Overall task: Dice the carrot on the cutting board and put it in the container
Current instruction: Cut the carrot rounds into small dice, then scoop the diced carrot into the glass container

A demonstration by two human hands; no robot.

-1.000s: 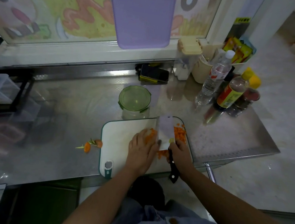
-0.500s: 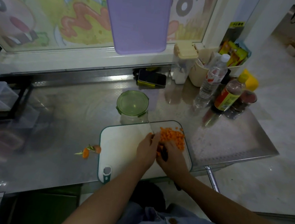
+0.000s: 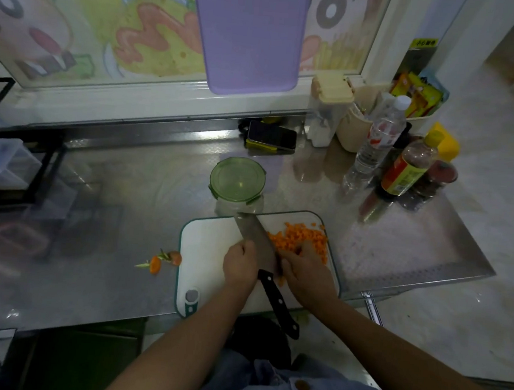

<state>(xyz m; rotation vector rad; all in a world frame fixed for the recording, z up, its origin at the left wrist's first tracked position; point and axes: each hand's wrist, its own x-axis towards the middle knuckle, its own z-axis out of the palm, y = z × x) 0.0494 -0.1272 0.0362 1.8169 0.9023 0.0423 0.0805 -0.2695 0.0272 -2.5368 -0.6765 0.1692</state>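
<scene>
Looking down at a steel tabletop [image 3: 108, 213], a white cutting board [image 3: 208, 243] with a green rim lies at the near edge. A pile of diced carrot [image 3: 303, 239] sits on the far right part of the board. A knife [image 3: 268, 284] lies slantwise between the two hands, its blade tip pointing away towards the container [image 3: 237, 180] and its black handle sticking out past the board's near edge, free of both hands. The left hand [image 3: 240, 265] rests against the left side of the blade with its fingers curled under; whether they grasp the blade cannot be told. The right hand [image 3: 306, 272] is just right of the blade, its fingers [image 3: 303, 250] stretched loosely forward into the carrot pieces, released. The container (clear, round, its green clip lid on) stands on the tabletop at the board's far edge. Two carrot ends [image 3: 164, 261] with green stalks lie just left of the board. A phone [image 3: 271, 135] and several bottles [image 3: 407, 167] stand further back on the right
</scene>
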